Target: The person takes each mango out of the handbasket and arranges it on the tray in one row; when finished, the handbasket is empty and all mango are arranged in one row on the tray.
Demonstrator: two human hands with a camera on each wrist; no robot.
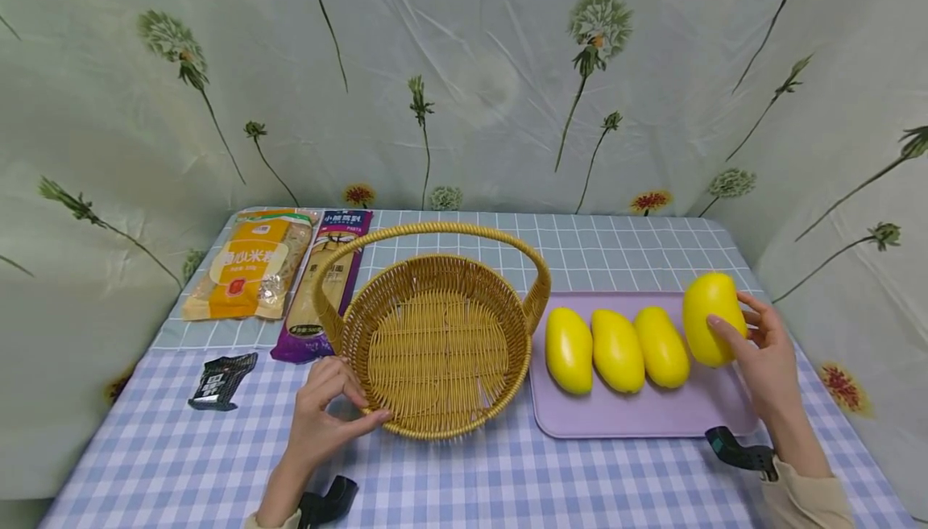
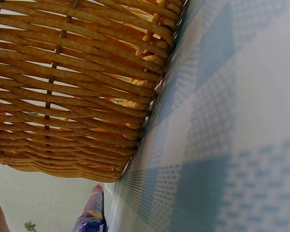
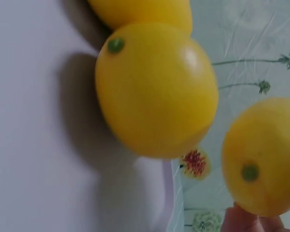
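A round wicker basket (image 1: 438, 352) with a tall arched handle stands in the middle of the table, its inside bare. My left hand (image 1: 329, 404) pinches its near left rim with thumb and fingers. In the left wrist view the woven side of the basket (image 2: 67, 92) fills the upper left. At the right, my right hand (image 1: 768, 352) grips a yellow mango (image 1: 714, 320) above the right part of a lilac tray (image 1: 602, 424). Three more mangoes (image 1: 616, 350) lie side by side on that tray. The right wrist view shows the gripped mango (image 3: 263, 159) raised off the tray.
Left of the basket lie a purple pasta packet (image 1: 322, 287) and an orange grain bag (image 1: 250, 267). A small black wrapped packet (image 1: 222, 382) sits nearer, on the checked cloth (image 1: 471, 489). A patterned curtain (image 1: 493, 70) hangs behind the table.
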